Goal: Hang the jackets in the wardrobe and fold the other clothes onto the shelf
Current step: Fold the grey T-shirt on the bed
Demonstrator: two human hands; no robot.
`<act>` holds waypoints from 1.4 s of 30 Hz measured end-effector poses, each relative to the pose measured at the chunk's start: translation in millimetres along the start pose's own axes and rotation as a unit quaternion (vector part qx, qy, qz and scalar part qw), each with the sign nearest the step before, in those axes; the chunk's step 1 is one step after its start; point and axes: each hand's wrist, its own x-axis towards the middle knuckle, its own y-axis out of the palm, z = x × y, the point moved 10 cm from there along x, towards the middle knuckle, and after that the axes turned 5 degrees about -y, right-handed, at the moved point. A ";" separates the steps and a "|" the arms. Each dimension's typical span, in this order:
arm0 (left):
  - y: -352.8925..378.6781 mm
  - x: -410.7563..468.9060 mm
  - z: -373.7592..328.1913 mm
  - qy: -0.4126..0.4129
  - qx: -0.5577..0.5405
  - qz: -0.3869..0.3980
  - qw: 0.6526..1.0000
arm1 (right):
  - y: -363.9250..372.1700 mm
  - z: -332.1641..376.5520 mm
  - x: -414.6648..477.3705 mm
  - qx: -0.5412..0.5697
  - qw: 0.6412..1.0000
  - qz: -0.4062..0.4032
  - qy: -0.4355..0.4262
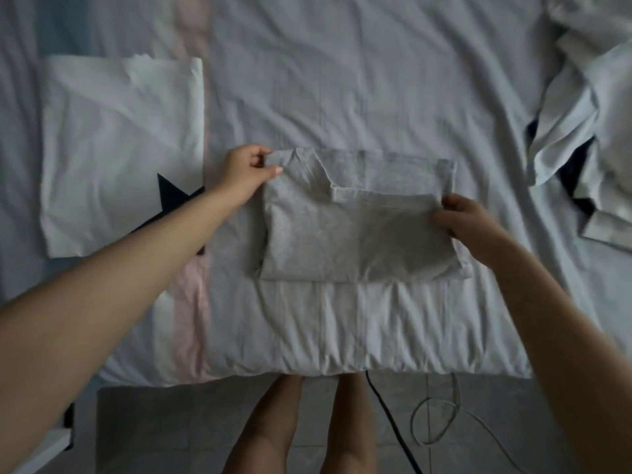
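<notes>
A grey garment (355, 230) lies partly folded on the bed (342, 97), its top layer doubled over towards me. My left hand (244, 174) pinches the upper left corner of the grey cloth between thumb and fingers. My right hand (468, 222) grips the right edge of the folded upper layer. A folded white garment (113, 138) with a black star-shaped print lies flat on the bed to the left, apart from the grey one.
A crumpled heap of white and dark clothes (581, 148) sits at the bed's right side. A pink stripe (191, 285) runs down the sheet. Below the bed edge are my legs (307, 425), a black cable (390, 419) and a white cable loop (434, 419) on the tiled floor.
</notes>
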 end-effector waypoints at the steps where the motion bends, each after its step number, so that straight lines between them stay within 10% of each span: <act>1: 3.3 6.4 5.3 -0.007 -0.004 -0.010 1.000 | -0.9 -10.3 7.3 -0.002 0.999 -0.019 0.026; 12: -8.0 -10.3 23.6 -0.006 0.058 -0.138 0.989 | -11.5 -40.7 1.8 -0.237 0.967 -0.094 -0.011; 21: 28.0 -56.8 75.6 -0.112 0.008 -0.060 0.992 | -29.6 -45.1 -52.8 -0.185 0.943 -0.238 -0.140; 42: 22.8 -109.5 81.2 0.018 0.104 -0.169 0.980 | -16.9 -67.4 -60.1 -0.254 0.913 -0.304 -0.098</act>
